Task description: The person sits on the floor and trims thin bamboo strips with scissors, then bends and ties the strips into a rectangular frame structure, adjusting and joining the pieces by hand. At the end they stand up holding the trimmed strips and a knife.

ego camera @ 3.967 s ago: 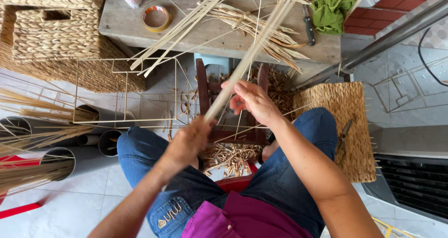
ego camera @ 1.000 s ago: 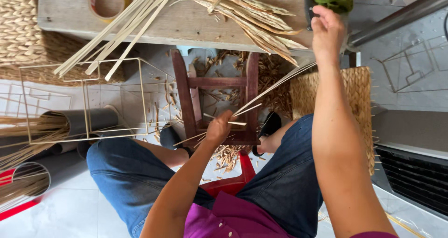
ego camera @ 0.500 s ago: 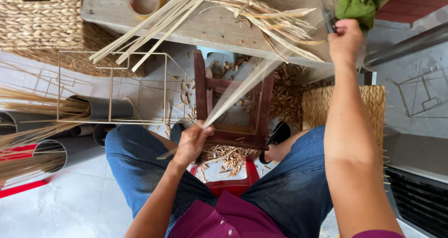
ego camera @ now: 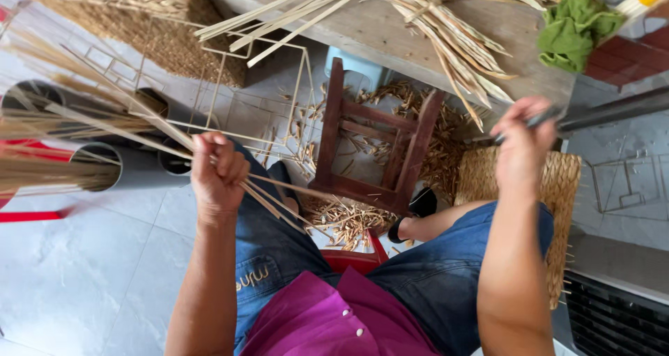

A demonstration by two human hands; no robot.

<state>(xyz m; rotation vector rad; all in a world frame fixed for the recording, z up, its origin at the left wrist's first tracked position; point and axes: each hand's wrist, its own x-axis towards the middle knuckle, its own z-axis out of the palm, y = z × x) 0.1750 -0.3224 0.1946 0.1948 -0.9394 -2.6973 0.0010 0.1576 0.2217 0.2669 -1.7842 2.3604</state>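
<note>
Hands are working apart: left hand (ego camera: pixel 217 172) is gripping reed strips (ego camera: pixel 125 122), right hand (ego camera: pixel 521 147) is clutching a dark tool (ego camera: pixel 540 119).

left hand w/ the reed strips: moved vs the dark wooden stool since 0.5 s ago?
Yes. The left hand, gripping the pale reed strips, was right beside the dark wooden stool; now it sits clearly further left of it, strips swung toward the grey tubes.

A dark wooden stool frame (ego camera: pixel 376 143) stands by a green cloth (ego camera: pixel 573 28) (crumpled) on the bench (ego camera: pixel 380 32).
</note>
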